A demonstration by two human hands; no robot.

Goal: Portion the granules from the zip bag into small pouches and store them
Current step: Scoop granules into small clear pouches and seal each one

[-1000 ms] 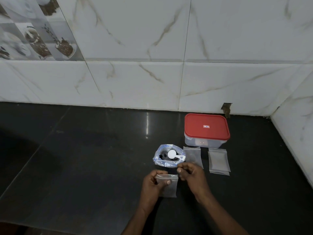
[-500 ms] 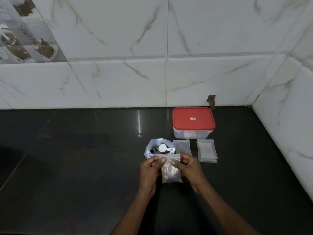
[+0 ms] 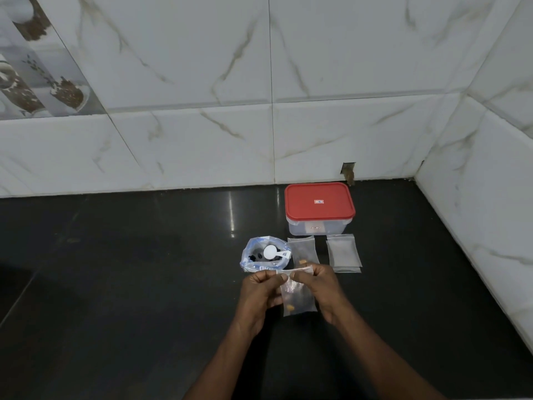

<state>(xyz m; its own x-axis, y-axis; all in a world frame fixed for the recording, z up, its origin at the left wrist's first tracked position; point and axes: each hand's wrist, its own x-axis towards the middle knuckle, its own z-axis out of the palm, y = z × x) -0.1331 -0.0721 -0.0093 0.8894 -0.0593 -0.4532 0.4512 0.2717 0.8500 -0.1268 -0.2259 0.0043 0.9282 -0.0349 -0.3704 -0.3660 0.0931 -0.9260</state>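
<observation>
Hands at centre: left hand [image 3: 261, 290] and right hand [image 3: 323, 287] each pinch the top edge of a small clear pouch [image 3: 298, 301], raised over the black countertop [image 3: 129, 284]; orange granules [image 3: 290, 307] sit low inside it. Beyond stand the open zip bag [image 3: 259, 265] with white scoop [image 3: 271, 252], a filled pouch [image 3: 302, 252], stacked pouches [image 3: 343, 254] and a red-lidded container [image 3: 318, 207].

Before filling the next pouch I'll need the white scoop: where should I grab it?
Take the white scoop by its flat handle, which points right, over the rim of the zip bag; come from above-right, the round bowl sits inside the bag's mouth.
</observation>
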